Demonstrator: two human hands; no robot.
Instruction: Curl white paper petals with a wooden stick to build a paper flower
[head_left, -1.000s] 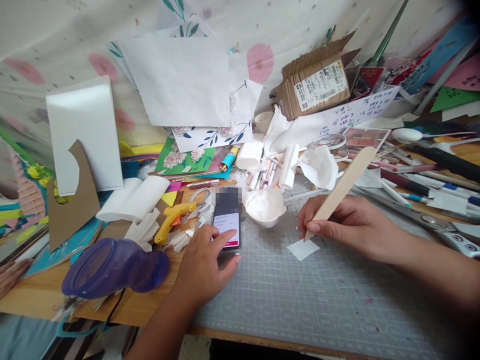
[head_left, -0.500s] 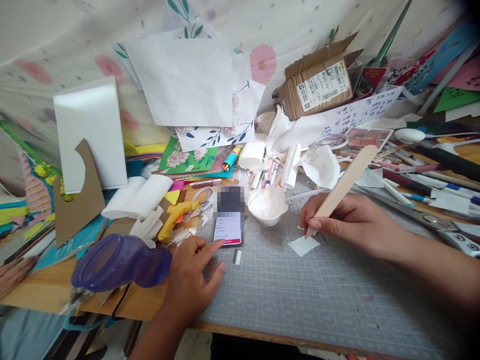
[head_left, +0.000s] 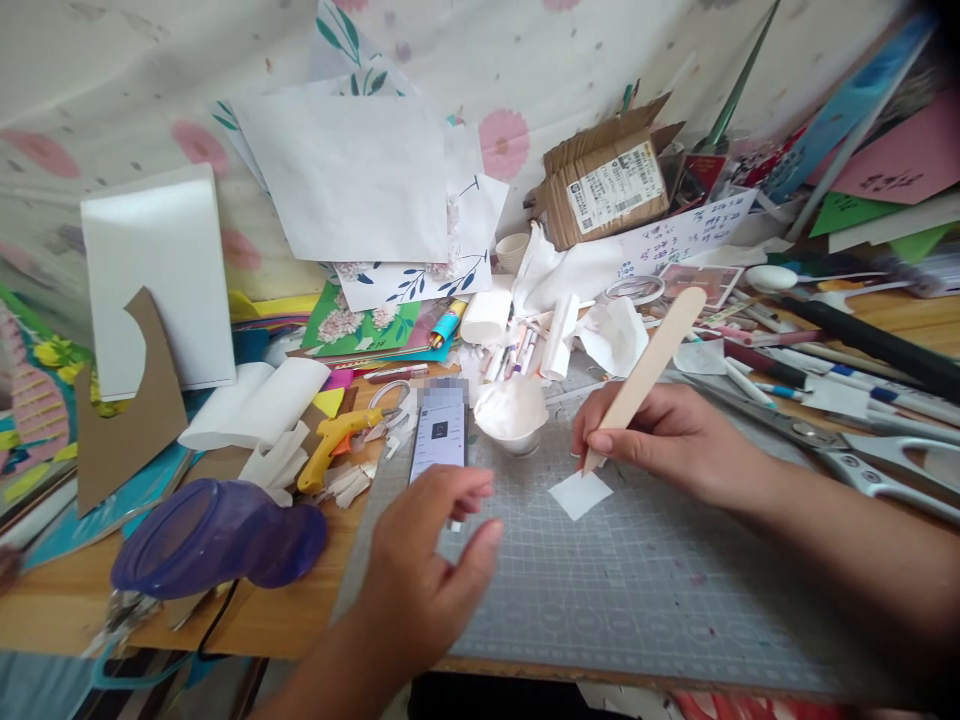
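Observation:
My right hand (head_left: 652,430) grips a wide wooden craft stick (head_left: 651,375), tilted up to the right. Its lower end is at the edge of a small white paper square (head_left: 581,496) on the grey cutting mat (head_left: 540,600). My left hand (head_left: 431,560) hovers over the mat, thumb apart from the bent fingers, holding nothing. Just beyond it lies a phone (head_left: 439,440) with its screen lit, the lower part hidden by the hand. Between phone and right hand stands a small white paper cup (head_left: 517,415) with a ragged rim and whitish contents.
A yellow glue gun (head_left: 334,450) and a purple plastic container (head_left: 217,535) lie to the left. Scissors (head_left: 840,440) and several pens crowd the right side. Behind stand a cardboard box (head_left: 600,180), white paper sheets (head_left: 352,180) and white paper rolls (head_left: 255,400).
My left hand has come off the phone and moved right; the phone's screen shows a different page. The view has shifted a little. My right hand still holds the stick at the paper.

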